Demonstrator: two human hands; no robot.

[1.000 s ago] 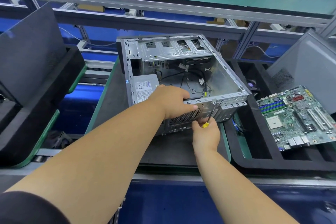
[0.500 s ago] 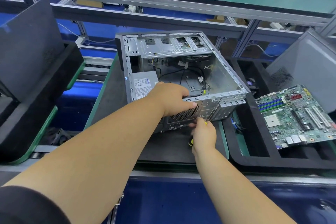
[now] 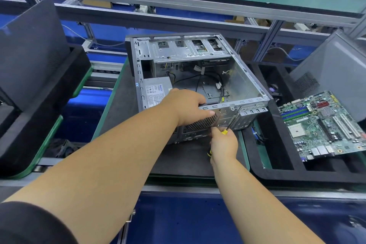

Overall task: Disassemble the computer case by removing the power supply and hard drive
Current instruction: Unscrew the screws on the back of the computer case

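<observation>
The right hand (image 3: pixel 223 145) is closed around a yellow-handled screwdriver (image 3: pixel 227 128), its shaft slanting up to the rear panel of the computer case (image 3: pixel 247 89). Just left of it and a little farther off, the left hand (image 3: pixel 187 108) grips the case's near top edge, fingers curled over the rim above the vent mesh. Beyond the left hand, the power supply (image 3: pixel 156 89) sits inside the open case. Well right of both hands lies a circuit board (image 3: pixel 320 123).
</observation>
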